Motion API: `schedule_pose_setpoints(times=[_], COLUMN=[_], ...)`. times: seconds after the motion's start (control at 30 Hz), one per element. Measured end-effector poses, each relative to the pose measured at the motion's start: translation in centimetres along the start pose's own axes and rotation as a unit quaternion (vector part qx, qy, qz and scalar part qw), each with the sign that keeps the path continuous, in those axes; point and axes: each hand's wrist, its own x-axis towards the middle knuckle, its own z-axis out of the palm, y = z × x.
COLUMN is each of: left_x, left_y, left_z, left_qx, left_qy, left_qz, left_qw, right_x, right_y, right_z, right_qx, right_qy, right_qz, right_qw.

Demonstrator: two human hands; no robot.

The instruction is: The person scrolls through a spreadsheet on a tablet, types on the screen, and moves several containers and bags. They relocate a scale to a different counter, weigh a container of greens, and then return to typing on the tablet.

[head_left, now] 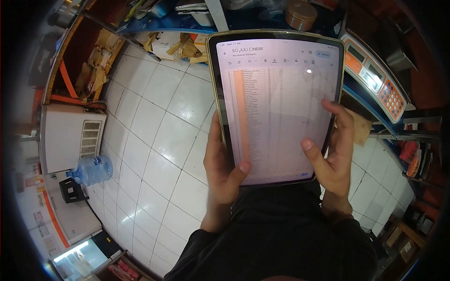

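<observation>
A tablet (281,140) in a gold-edged case is held upright in front of me, its screen lit with a spreadsheet that has an orange column at the left. My left hand (222,168) is closed around the lower left edge, with the thumb on the front of the screen and the other fingers behind. At the right edge, my right hand (335,159) has its thumb and index finger spread apart over the screen. The rest of its fingers are mostly hidden.
A blue shelf with an orange-and-white digital scale (375,79) stands at the right. A round brown container (301,15) sits beyond the tablet. A clear water jug (93,169) lies on the white tiled floor (154,126), beside a white appliance (63,138).
</observation>
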Motion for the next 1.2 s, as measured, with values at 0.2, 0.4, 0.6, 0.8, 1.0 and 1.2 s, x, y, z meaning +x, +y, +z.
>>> schedule_pose_setpoints(times=[0.2,0.4,0.6,0.8,1.0,1.2], left_x=[-0.16,-0.35,-0.29,-0.26,-0.24,-0.30], left_y=[-0.01,-0.21,-0.06,-0.03,-0.18,-0.31], left_z=[-0.23,-0.52,-0.32,-0.31,-0.42,-0.45], left_qx=[-0.010,-0.001,-0.007,-0.008,0.001,0.004], left_qy=[-0.001,-0.009,-0.007,-0.003,-0.016,-0.020], left_qz=[-0.002,0.012,0.013,-0.003,0.018,0.022], left_qw=[1.000,1.000,1.000,1.000,1.000,1.000], right_x=[-0.05,-0.11,-0.34,-0.15,0.18,0.26], right_y=[0.16,0.22,0.06,0.28,-0.21,-0.49], right_z=[-0.10,-0.03,-0.20,-0.13,-0.25,-0.18], right_qx=[-0.044,-0.067,-0.066,-0.071,-0.111,-0.106], right_qy=[-0.022,-0.017,-0.015,-0.013,-0.033,-0.032], right_qz=[-0.009,-0.027,-0.007,-0.035,-0.031,-0.007], right_qw=[0.999,0.997,0.998,0.997,0.993,0.994])
